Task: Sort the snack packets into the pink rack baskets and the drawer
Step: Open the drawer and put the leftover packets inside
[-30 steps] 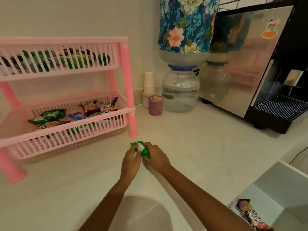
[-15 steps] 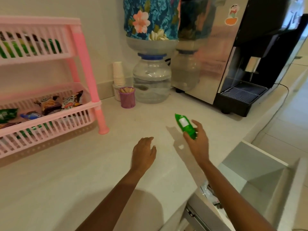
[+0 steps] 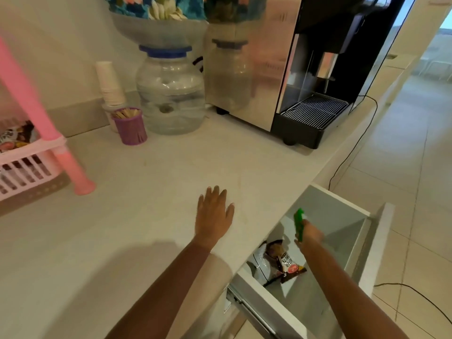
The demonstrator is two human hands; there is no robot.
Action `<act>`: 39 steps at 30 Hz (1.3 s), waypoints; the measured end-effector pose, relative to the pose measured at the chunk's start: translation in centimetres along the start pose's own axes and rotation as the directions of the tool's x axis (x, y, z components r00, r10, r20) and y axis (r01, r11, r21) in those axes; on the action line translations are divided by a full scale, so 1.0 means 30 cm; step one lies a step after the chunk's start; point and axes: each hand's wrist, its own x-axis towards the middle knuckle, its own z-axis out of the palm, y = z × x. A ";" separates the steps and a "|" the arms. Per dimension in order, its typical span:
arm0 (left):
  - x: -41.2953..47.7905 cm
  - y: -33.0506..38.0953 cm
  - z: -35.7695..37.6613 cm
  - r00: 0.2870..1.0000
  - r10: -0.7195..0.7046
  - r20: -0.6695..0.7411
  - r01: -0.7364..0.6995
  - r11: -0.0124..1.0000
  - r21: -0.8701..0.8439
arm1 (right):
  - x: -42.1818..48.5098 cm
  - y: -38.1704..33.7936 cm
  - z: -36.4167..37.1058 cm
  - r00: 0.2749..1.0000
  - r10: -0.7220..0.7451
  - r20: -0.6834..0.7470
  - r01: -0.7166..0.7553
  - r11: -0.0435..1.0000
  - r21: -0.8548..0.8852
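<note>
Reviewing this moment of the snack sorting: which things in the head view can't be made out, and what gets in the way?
- Green snack packet: motion-blurred, label unreadable; right hand also smeared.
- White pull-out drawer: its near part is hidden under the countertop edge and the right forearm, so the packet count is unclear.
- Pink plastic rack: cut off by the left edge.
- Floral-covered water bottle: cut off at the top.

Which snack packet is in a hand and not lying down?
The green packet, pinched in the right hand above the open drawer. The brown packet lies loose inside the drawer, and the rack's packets rest in their basket.
</note>
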 end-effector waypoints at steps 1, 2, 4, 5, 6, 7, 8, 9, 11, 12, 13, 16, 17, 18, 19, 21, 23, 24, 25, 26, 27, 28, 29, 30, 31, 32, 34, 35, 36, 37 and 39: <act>0.006 -0.004 0.008 1.000 -0.002 -0.016 0.002 1.000 0.003 | 0.037 0.029 -0.003 0.998 0.041 0.054 -0.035 0.992 -0.123; 0.011 -0.008 0.014 1.000 -0.011 -0.024 0.011 1.000 0.004 | 0.070 0.058 -0.004 0.994 0.073 0.084 -0.049 0.967 -0.251; 0.023 -0.016 0.028 0.999 -0.024 -0.029 0.024 1.000 0.017 | 0.130 0.102 -0.004 0.992 0.090 0.093 -0.036 0.880 -0.473; 0.025 -0.019 0.033 0.999 -0.031 -0.032 0.032 0.999 0.023 | 0.148 0.114 -0.004 0.992 0.093 0.089 -0.029 0.836 -0.547; 0.023 -0.019 0.034 0.999 -0.043 -0.031 0.044 0.999 0.016 | 0.164 0.122 -0.004 0.992 0.093 0.089 -0.022 0.804 -0.594; 0.018 -0.018 0.035 0.998 -0.051 -0.039 0.051 0.999 0.006 | 0.166 0.122 -0.003 0.992 0.091 0.088 -0.017 0.783 -0.622; 0.015 -0.016 0.038 0.996 -0.039 -0.077 0.040 0.999 0.002 | 0.167 0.121 -0.001 0.992 0.093 0.086 -0.017 0.768 -0.641; 0.014 -0.018 0.045 0.994 -0.023 -0.109 0.023 1.000 -0.004 | 0.177 0.123 0.001 0.993 0.095 0.076 -0.021 0.752 -0.659; 0.015 -0.023 0.052 0.993 -0.018 -0.120 0.018 1.000 -0.001 | 0.195 0.125 0.006 0.994 0.091 0.067 -0.020 0.723 -0.691; 0.015 -0.024 0.052 0.994 -0.018 -0.108 0.018 1.000 -0.001 | 0.207 0.128 0.010 0.993 0.090 0.072 -0.014 0.718 -0.696; 0.016 -0.024 0.054 0.994 -0.022 -0.103 0.021 1.000 -0.008 | 0.217 0.129 0.013 0.993 0.093 0.076 -0.013 0.713 -0.701; 0.011 -0.014 0.037 0.994 -0.047 -0.094 0.045 0.999 -0.023 | 0.234 0.130 0.024 0.992 0.071 0.109 0.040 0.632 -0.774; 0.007 -0.008 0.029 0.994 -0.057 -0.092 0.056 0.998 -0.021 | 0.240 0.131 0.024 0.990 0.050 0.131 0.081 0.558 -0.826; 0.004 -0.001 0.024 0.992 -0.067 -0.105 0.065 0.998 -0.020 | 0.242 0.128 0.024 0.986 0.027 0.166 0.135 0.463 -0.876; 0.000 0.002 0.026 0.989 -0.072 -0.128 0.070 0.997 -0.021 | 0.251 0.122 0.023 0.978 0.009 0.208 0.190 0.366 -0.911; -0.010 0.009 0.029 0.982 -0.071 -0.174 0.071 0.997 -0.006 | 0.265 0.092 0.026 0.958 0.000 0.286 0.280 0.210 -0.937; -0.021 0.015 0.027 0.979 -0.084 -0.188 0.087 0.996 0.009 | 0.273 0.043 0.034 0.931 0.023 0.364 0.360 0.106 -0.927; -0.028 0.022 0.021 0.981 -0.110 -0.159 0.113 0.994 0.007 | 0.271 0.013 0.040 0.911 0.041 0.411 0.408 0.062 -0.911; -0.034 0.032 0.013 0.983 -0.137 -0.120 0.138 0.990 -0.005 | 0.264 -0.019 0.046 0.886 0.058 0.460 0.460 0.017 -0.888; -0.039 0.038 0.011 0.984 -0.155 -0.092 0.155 0.988 -0.014 | 0.256 -0.052 0.055 0.863 0.067 0.501 0.503 -0.017 -0.864; -0.045 0.042 0.016 0.983 -0.156 -0.100 0.156 0.988 -0.006 | 0.241 -0.085 0.060 0.839 0.072 0.539 0.542 -0.037 -0.840; -0.053 0.048 0.023 0.982 -0.149 -0.112 0.151 0.988 0.009 | 0.222 -0.117 0.064 0.816 0.068 0.574 0.577 -0.049 -0.815; -0.065 0.061 0.028 0.982 -0.147 -0.117 0.149 0.989 0.008 | 0.210 -0.143 0.066 0.795 0.066 0.604 0.607 -0.068 -0.792; -0.080 0.078 0.029 0.979 -0.157 -0.131 0.158 0.987 -0.002 | 0.193 -0.166 0.063 0.770 0.068 0.635 0.638 -0.091 -0.764; -0.099 0.096 0.032 0.977 -0.174 -0.124 0.175 0.985 -0.010 | 0.177 -0.186 0.057 0.743 0.066 0.666 0.669 -0.111 -0.735; -0.122 0.116 0.035 0.977 -0.187 -0.107 0.188 0.982 -0.008 | 0.161 -0.202 0.045 0.711 0.050 0.701 0.701 -0.114 -0.703; -0.166 0.153 0.046 0.976 -0.200 -0.084 0.203 0.978 0.039 | 0.119 -0.227 -0.002 0.652 -0.011 0.758 0.755 -0.082 -0.651; -0.188 0.168 0.052 0.974 -0.216 -0.068 0.220 0.973 0.066 | 0.101 -0.233 -0.033 0.619 -0.053 0.783 0.782 -0.049 -0.621; -0.212 0.183 0.059 0.970 -0.238 -0.056 0.242 0.966 0.086 | 0.085 -0.237 -0.068 0.589 -0.099 0.802 0.805 -0.017 -0.593; -0.238 0.202 0.064 0.965 -0.257 -0.052 0.261 0.960 0.101 | 0.071 -0.236 -0.103 0.561 -0.144 0.815 0.825 0.011 -0.565; -0.302 0.250 0.077 0.956 -0.289 -0.053 0.293 0.950 0.105 | 0.041 -0.232 -0.180 0.500 -0.223 0.837 0.862 0.033 -0.506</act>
